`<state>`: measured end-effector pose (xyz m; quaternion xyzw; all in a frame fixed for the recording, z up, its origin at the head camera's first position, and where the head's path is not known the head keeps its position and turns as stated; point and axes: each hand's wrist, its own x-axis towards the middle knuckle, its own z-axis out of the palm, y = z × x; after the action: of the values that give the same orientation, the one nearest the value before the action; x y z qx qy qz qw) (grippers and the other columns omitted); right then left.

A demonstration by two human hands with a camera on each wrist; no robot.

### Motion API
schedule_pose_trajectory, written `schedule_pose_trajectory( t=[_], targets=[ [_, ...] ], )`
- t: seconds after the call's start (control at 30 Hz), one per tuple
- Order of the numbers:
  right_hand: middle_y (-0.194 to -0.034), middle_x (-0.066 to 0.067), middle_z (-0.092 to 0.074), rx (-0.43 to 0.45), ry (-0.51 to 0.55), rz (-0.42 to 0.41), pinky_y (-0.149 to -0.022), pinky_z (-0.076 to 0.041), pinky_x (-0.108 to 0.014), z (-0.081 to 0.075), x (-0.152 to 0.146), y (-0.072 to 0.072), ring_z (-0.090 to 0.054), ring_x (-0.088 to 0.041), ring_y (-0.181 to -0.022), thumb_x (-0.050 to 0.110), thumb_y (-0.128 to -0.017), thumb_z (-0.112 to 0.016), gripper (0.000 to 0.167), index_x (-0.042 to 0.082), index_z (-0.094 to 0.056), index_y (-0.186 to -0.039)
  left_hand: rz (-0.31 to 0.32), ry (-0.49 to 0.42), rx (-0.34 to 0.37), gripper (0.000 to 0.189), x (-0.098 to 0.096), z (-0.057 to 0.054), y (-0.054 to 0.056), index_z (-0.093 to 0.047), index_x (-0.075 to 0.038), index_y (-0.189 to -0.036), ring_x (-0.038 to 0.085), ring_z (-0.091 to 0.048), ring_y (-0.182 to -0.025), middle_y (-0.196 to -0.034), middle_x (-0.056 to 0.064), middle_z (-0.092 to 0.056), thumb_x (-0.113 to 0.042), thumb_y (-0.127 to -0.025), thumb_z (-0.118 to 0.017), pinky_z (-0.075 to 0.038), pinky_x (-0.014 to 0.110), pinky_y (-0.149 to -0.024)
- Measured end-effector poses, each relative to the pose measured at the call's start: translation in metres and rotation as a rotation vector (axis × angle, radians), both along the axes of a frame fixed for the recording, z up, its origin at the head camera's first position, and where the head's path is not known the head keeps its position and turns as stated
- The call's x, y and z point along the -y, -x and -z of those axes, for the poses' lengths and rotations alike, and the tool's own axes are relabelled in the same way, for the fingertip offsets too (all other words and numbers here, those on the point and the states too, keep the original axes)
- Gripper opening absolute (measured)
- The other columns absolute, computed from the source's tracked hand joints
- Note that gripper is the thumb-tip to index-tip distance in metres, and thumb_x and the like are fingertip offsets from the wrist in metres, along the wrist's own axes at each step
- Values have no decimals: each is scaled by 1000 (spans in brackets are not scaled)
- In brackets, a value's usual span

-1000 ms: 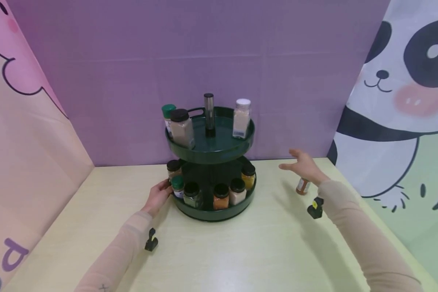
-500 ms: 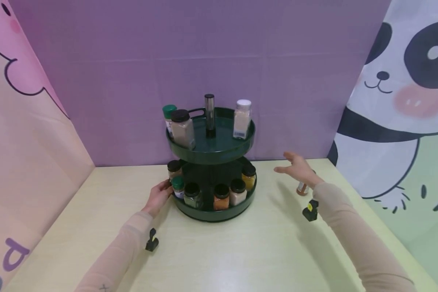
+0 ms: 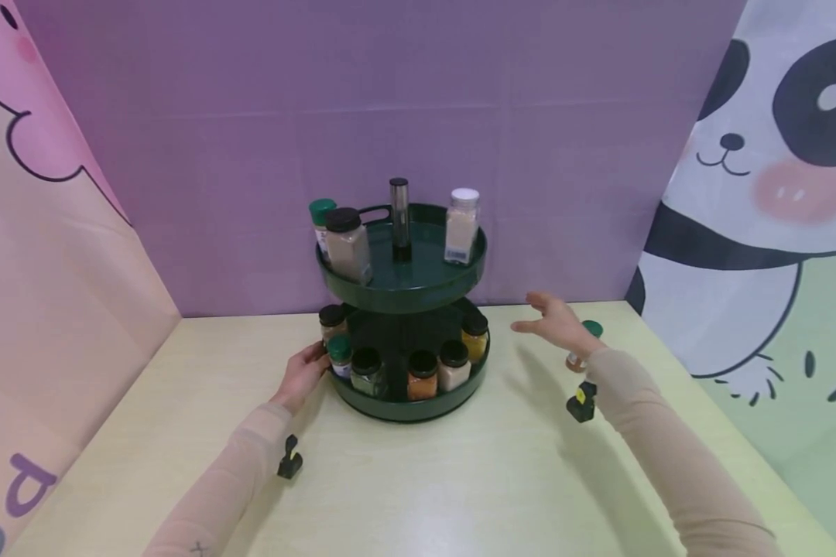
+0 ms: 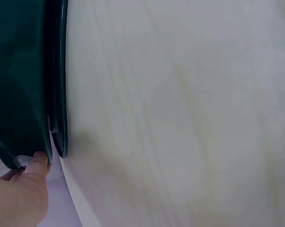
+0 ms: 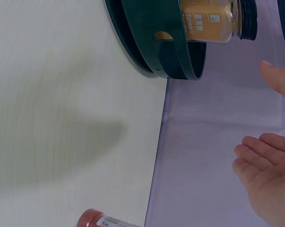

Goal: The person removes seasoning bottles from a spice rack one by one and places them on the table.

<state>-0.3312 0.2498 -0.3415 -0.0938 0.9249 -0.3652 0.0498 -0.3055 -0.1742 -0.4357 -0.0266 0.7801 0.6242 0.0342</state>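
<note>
A dark green two-tier lazy Susan (image 3: 407, 411) stands on the table, spice jars on both tiers. My left hand (image 3: 301, 377) grips its lower tray at the left side. In the left wrist view the thumb of that hand (image 4: 26, 196) lies on the tray's green wall (image 4: 19, 75), by the handle cutout; its fingers are partly hidden. To the right of the stand, my right hand (image 3: 559, 323) hangs in the air, thumb and fingers spread, holding nothing. Close by in the right wrist view are the lower tray's handle (image 5: 178, 52) and a turmeric jar (image 5: 209, 21).
A green-capped spice bottle (image 3: 591, 329) stands on the table behind my right wrist. Up on the top tier are a white-capped jar (image 3: 462, 226), a large black-capped jar (image 3: 348, 246) and a green-capped bottle (image 3: 322, 213). A purple backdrop (image 3: 251, 193) rises behind the table.
My right hand has moved left and slightly down toward the lazy Susan, uncovering the spice bottle's green cap. The left hand and the lazy Susan stay put.
</note>
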Motion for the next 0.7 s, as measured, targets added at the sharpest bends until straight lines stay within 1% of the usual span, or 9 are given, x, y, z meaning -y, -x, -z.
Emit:
schedule_pose_trajectory(
  t=[0.13,0.33,0.53,0.7],
  targets=[
    [-148,-23,-25,2,3,-12,-108,-26,-54,2,4,0,-24,-42,-134,30,-84,-65,81,-2,-20,-143,0,-7,8,53,1,1,0,-21,4,-142,33,-27,-135,-147,23,-25,-11,-96,-40,-29,42,-110],
    [-149,-19,-25,42,26,-9,-109,-25,-55,3,9,0,-24,-39,-135,37,-80,-68,87,2,-21,-144,4,-6,13,53,1,0,-1,-20,4,-143,34,-27,-136,-148,23,-23,-11,-96,-39,-29,42,-110],
    [-149,-17,-27,71,36,-26,-109,-24,-54,6,12,2,-25,-37,-135,39,-77,-71,89,3,-24,-144,5,-8,13,53,0,0,-1,-20,5,-143,34,-26,-135,-148,24,-23,-10,-96,-39,-29,42,-110],
    [-149,-15,-27,82,26,-43,-109,-25,-54,8,14,3,-25,-37,-135,40,-78,-70,88,5,-24,-144,5,-14,10,53,0,0,0,-19,6,-142,34,-27,-135,-148,24,-23,-9,-96,-39,-29,42,-110]
  ],
)
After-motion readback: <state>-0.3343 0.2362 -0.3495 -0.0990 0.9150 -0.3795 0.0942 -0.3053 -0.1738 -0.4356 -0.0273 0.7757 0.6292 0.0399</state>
